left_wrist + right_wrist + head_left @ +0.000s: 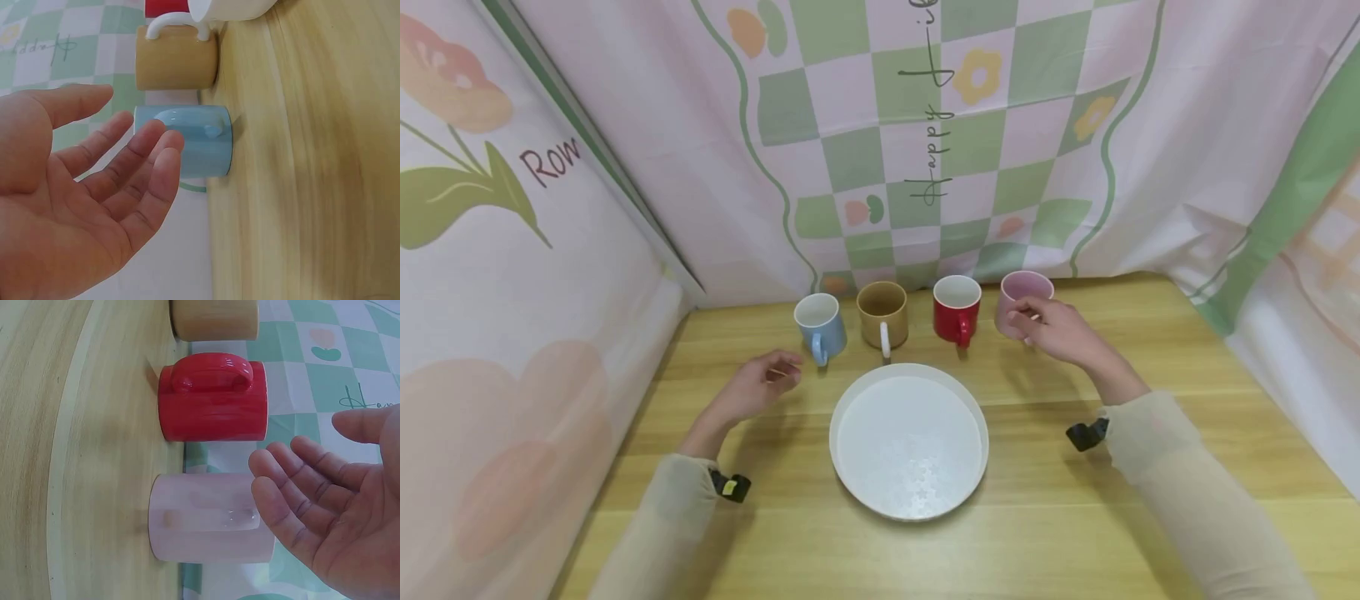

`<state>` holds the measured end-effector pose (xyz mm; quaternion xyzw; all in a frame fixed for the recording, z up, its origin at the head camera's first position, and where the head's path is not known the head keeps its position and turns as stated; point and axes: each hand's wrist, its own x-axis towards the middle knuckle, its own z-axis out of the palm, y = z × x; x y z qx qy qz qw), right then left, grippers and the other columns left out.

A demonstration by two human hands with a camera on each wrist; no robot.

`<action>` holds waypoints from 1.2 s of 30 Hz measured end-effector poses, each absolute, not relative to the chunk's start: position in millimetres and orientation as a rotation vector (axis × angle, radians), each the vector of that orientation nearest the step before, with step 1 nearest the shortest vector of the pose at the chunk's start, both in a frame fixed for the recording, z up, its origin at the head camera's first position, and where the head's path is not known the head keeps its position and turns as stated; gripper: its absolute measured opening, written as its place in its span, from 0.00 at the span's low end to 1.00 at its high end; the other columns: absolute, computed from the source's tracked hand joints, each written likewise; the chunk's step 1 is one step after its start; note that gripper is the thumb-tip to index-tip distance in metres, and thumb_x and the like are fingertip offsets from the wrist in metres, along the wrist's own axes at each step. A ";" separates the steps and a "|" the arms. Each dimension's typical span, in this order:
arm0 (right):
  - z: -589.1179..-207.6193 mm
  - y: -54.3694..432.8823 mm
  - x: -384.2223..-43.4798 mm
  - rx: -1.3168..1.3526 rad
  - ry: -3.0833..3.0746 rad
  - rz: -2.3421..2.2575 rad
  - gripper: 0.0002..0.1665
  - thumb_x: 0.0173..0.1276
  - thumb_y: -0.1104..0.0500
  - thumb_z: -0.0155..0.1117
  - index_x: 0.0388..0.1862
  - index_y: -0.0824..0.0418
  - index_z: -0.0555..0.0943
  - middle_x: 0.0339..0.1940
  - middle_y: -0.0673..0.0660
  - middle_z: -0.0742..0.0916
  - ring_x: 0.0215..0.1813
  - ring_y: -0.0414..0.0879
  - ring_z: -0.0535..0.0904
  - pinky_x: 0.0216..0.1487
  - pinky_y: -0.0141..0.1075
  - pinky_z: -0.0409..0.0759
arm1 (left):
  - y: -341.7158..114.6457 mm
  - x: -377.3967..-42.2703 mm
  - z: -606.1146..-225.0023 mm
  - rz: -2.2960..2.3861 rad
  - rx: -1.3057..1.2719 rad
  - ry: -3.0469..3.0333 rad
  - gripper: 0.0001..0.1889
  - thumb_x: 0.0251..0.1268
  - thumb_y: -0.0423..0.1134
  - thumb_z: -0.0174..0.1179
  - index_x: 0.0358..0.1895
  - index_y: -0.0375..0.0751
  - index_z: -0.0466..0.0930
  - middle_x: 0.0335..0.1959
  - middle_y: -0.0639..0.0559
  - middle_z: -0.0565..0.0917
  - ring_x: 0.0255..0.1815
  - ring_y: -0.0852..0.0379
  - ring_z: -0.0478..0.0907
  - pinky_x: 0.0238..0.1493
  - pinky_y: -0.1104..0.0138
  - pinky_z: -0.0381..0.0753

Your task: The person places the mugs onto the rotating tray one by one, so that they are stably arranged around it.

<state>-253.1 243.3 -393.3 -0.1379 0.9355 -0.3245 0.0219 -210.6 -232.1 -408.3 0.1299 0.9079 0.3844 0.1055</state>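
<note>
A row of mugs stands upright along the back of the wooden table: a light blue mug (829, 333), a tan mug (872, 321) with a white handle, a red mug (951, 321) and a pink mug (1009, 312). In front of them lies a round white tray (910, 450) with a low rim. My left hand (758, 385) hovers left of the blue mug, fingers relaxed and holding nothing. My right hand (1060, 331) is by the pink mug, overlapping its front in the head view. In the right wrist view, its loosely bent fingers (284, 512) hold nothing.
Behind the mugs hangs a checked curtain (925, 150) that meets the table's back edge. Another printed curtain (535, 333) runs down the left side, with more fabric (1300, 350) at right. Wooden tabletop (925, 558) shows in front of the tray.
</note>
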 end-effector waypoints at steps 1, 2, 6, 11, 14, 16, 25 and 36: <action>-393.6 243.4 -253.3 -0.420 2.896 -1.009 0.23 0.80 0.50 0.48 0.58 0.66 0.77 0.42 0.65 0.88 0.40 0.57 0.85 0.35 0.38 0.79 | -231.6 -210.5 -409.0 1.135 0.394 2.676 0.16 0.75 0.39 0.56 0.61 0.42 0.77 0.53 0.43 0.84 0.57 0.45 0.80 0.55 0.54 0.83; -393.8 243.3 -253.4 -0.415 2.891 -1.016 0.23 0.80 0.50 0.48 0.58 0.66 0.77 0.42 0.65 0.88 0.39 0.56 0.85 0.35 0.38 0.79 | -231.2 -210.3 -409.7 1.139 0.403 2.675 0.15 0.75 0.39 0.56 0.61 0.42 0.77 0.53 0.43 0.84 0.57 0.45 0.79 0.55 0.54 0.82; -394.4 243.2 -254.3 -0.409 2.880 -1.028 0.23 0.80 0.49 0.47 0.59 0.66 0.77 0.42 0.65 0.88 0.38 0.54 0.85 0.35 0.38 0.79 | -230.5 -209.7 -412.3 1.167 0.426 2.667 0.15 0.74 0.37 0.56 0.60 0.40 0.77 0.53 0.41 0.84 0.58 0.44 0.79 0.56 0.53 0.82; -394.4 242.1 -254.6 -0.405 2.873 -1.038 0.24 0.81 0.49 0.47 0.59 0.66 0.77 0.43 0.66 0.87 0.34 0.47 0.83 0.36 0.38 0.79 | -231.1 -209.4 -415.8 1.207 0.440 2.645 0.16 0.74 0.36 0.57 0.61 0.40 0.76 0.53 0.40 0.84 0.58 0.44 0.79 0.57 0.53 0.82; -394.8 240.7 -254.7 -0.389 2.852 -1.057 0.24 0.81 0.49 0.47 0.60 0.66 0.76 0.44 0.66 0.87 0.34 0.46 0.82 0.36 0.38 0.79 | -231.4 -208.7 -417.9 1.226 0.441 2.631 0.16 0.74 0.36 0.56 0.61 0.39 0.76 0.53 0.39 0.83 0.58 0.44 0.79 0.57 0.54 0.82; -395.4 239.3 -254.9 -0.384 2.832 -1.079 0.24 0.81 0.49 0.47 0.60 0.66 0.76 0.44 0.67 0.87 0.35 0.48 0.83 0.36 0.37 0.79 | -230.8 -208.0 -418.9 1.238 0.450 2.624 0.16 0.74 0.35 0.56 0.61 0.39 0.76 0.54 0.38 0.83 0.58 0.45 0.79 0.58 0.54 0.81; -398.6 234.5 -258.0 -0.370 2.768 -1.171 0.23 0.81 0.49 0.47 0.56 0.64 0.78 0.48 0.67 0.86 0.47 0.56 0.85 0.38 0.34 0.81 | -227.7 -204.2 -426.1 1.275 0.443 2.590 0.17 0.73 0.32 0.56 0.62 0.32 0.74 0.53 0.35 0.82 0.55 0.44 0.79 0.51 0.58 0.82; -402.9 231.0 -260.6 -0.354 2.716 -1.230 0.20 0.81 0.51 0.46 0.57 0.65 0.76 0.50 0.68 0.85 0.47 0.57 0.85 0.38 0.38 0.83 | -222.9 -200.0 -431.0 1.312 0.426 2.567 0.17 0.73 0.31 0.55 0.62 0.31 0.74 0.53 0.33 0.82 0.55 0.42 0.79 0.48 0.57 0.82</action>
